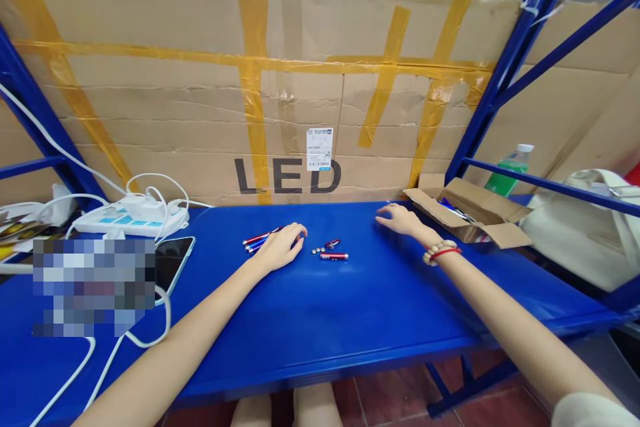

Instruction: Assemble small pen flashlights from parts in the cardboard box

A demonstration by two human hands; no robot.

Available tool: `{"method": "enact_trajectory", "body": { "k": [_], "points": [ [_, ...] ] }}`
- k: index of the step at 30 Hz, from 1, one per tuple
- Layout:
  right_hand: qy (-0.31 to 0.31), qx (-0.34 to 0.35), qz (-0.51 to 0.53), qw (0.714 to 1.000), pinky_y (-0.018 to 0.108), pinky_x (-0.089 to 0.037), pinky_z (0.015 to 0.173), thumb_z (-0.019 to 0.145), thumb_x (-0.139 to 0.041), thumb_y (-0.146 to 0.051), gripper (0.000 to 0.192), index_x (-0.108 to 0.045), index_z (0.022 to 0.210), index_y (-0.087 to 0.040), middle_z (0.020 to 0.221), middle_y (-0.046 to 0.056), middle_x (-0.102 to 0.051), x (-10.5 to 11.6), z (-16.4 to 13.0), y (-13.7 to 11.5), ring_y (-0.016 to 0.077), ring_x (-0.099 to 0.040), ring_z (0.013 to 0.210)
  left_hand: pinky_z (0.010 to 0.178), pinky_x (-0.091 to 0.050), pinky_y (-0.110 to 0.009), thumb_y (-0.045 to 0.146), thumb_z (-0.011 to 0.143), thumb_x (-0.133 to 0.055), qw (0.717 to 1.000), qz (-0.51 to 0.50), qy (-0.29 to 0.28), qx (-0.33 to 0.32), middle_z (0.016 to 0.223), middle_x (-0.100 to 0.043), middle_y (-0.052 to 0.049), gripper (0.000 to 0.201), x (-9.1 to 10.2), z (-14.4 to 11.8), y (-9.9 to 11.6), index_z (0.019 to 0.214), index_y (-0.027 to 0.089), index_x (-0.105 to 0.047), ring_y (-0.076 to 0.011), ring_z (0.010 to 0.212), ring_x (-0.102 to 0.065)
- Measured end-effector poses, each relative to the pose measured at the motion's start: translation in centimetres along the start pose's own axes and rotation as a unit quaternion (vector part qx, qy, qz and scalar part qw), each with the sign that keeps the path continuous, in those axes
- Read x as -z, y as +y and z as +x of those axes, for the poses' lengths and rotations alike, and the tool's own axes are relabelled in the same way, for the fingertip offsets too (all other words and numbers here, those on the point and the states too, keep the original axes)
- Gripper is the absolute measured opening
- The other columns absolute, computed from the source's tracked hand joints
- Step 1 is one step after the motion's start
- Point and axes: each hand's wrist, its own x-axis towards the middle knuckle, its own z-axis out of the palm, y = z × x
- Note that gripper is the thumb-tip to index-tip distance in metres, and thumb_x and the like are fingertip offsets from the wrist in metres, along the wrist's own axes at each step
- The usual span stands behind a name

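Note:
My left hand rests on the blue tabletop, its fingers loosely bent and apart, with nothing seen in them. Partly behind it lie a slim red metal tube and a blue one, which look like small penlights. To its right are several small silver button cells. A short red end piece with a silver part lies by them, above a red penlight-like tube. My right hand is farther right, low over or on the table, fingers spread and holding nothing.
An open cardboard box with blue pen-like things stands at right, near a green bottle and a white bag. At left are a power strip, white cables and a tablet or phone. A large cardboard sheet closes the back.

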Motion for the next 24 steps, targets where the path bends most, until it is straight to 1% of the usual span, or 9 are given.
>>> {"method": "enact_trajectory", "body": {
  "k": [2, 4, 6, 10, 13, 16, 19, 21, 24],
  "points": [
    [-0.005, 0.068, 0.036, 0.997, 0.03, -0.042, 0.089, 0.082, -0.05, -0.038, 0.033, -0.061, 0.109, -0.024, 0.114, 0.003, -0.06, 0.0, -0.4, -3.7, 0.0176, -0.055, 0.104, 0.072, -0.043, -0.03, 0.02, 0.087, -0.032, 1.0, 0.007, -0.003, 0.001, 0.095, -0.056, -0.005, 0.019, 0.1, 0.0, 0.0, 0.097, 0.019, -0.048, -0.0179, 0.084, -0.055],
    [-0.023, 0.153, 0.136, 0.979, 0.027, -0.046, 0.078, 0.078, -0.054, -0.039, 0.028, -0.066, 0.096, -0.02, 0.099, 0.003, -0.066, 0.0, -1.2, -7.0, 0.016, -0.06, 0.088, 0.074, -0.043, -0.03, 0.02, 0.087, -0.032, 1.0, 0.014, -0.007, -0.002, 0.095, -0.056, -0.005, 0.018, 0.2, -0.1, 0.0, 0.096, 0.019, -0.048, -0.0182, 0.086, -0.054],
    [-0.031, 0.177, 0.167, 0.97, 0.026, -0.046, 0.073, 0.077, -0.056, -0.041, 0.024, -0.067, 0.088, -0.022, 0.092, 0.001, -0.067, -0.1, -2.0, -9.1, 0.0148, -0.06, 0.081, 0.076, -0.043, -0.031, 0.02, 0.088, -0.032, 1.0, 0.019, -0.006, -0.007, 0.094, -0.056, -0.005, 0.018, 0.2, -0.2, 0.0, 0.095, 0.019, -0.049, -0.0181, 0.086, -0.054],
    [0.035, 0.092, 0.112, 0.989, 0.027, -0.043, 0.075, 0.076, -0.059, -0.038, 0.025, -0.066, 0.093, -0.021, 0.099, 0.005, -0.064, -0.4, -2.9, -8.7, 0.0175, -0.058, 0.088, 0.075, -0.043, -0.03, 0.019, 0.088, -0.031, 1.0, 0.017, 0.001, -0.009, 0.093, -0.056, -0.004, 0.019, -0.1, -0.2, -0.3, 0.094, 0.018, -0.049, -0.0171, 0.084, -0.054],
    [0.153, -0.02, 0.123, 0.98, 0.028, -0.041, 0.072, 0.082, -0.049, -0.044, 0.032, -0.065, 0.087, -0.017, 0.091, 0.008, -0.062, 0.1, -2.8, -6.1, 0.0186, -0.057, 0.082, 0.075, -0.044, -0.03, 0.018, 0.087, -0.032, 1.0, 0.009, 0.0, -0.007, 0.093, -0.056, -0.003, 0.018, -0.2, -0.2, -0.4, 0.093, 0.019, -0.048, -0.0164, 0.084, -0.055],
    [0.323, -0.084, 0.174, 0.926, 0.028, -0.039, 0.069, 0.085, -0.04, -0.045, 0.034, -0.062, 0.083, -0.018, 0.083, 0.005, -0.06, 1.1, -2.7, -4.0, 0.0169, -0.054, 0.075, 0.075, -0.044, -0.029, 0.02, 0.088, -0.031, 1.0, 0.009, -0.004, -0.007, 0.092, -0.055, -0.003, 0.018, -0.2, -0.1, -0.4, 0.092, 0.019, -0.048, -0.0163, 0.084, -0.055],
    [0.46, -0.122, 0.212, 0.854, 0.03, -0.038, 0.076, 0.082, -0.044, -0.035, 0.024, -0.056, 0.093, -0.018, 0.089, 0.005, -0.058, 2.1, -2.6, -2.6, 0.017, -0.053, 0.079, 0.075, -0.044, -0.03, 0.023, 0.089, -0.029, 1.0, 0.015, -0.011, -0.008, 0.093, -0.055, -0.003, 0.02, -0.2, -0.1, -0.4, 0.093, 0.02, -0.048, -0.0169, 0.086, -0.054],
    [0.513, -0.177, 0.232, 0.807, 0.032, -0.037, 0.081, 0.08, -0.044, -0.03, 0.022, -0.052, 0.096, -0.017, 0.092, 0.006, -0.057, 2.3, -2.6, -1.8, 0.0187, -0.052, 0.086, 0.075, -0.044, -0.03, 0.023, 0.089, -0.028, 1.0, 0.02, -0.017, -0.005, 0.094, -0.055, -0.003, 0.021, -0.1, -0.2, -0.3, 0.094, 0.02, -0.048, -0.017, 0.086, -0.054],
    [0.539, -0.297, 0.265, 0.743, 0.036, -0.037, 0.083, 0.079, -0.039, -0.025, 0.018, -0.049, 0.093, -0.018, 0.094, 0.009, -0.054, 2.0, -2.7, -0.2, 0.0218, -0.05, 0.093, 0.077, -0.044, -0.03, 0.023, 0.089, -0.027, 0.999, 0.021, -0.024, -0.007, 0.094, -0.055, -0.003, 0.021, -0.1, -0.2, -0.1, 0.094, 0.02, -0.048, -0.0169, 0.086, -0.054]
  ]
}}
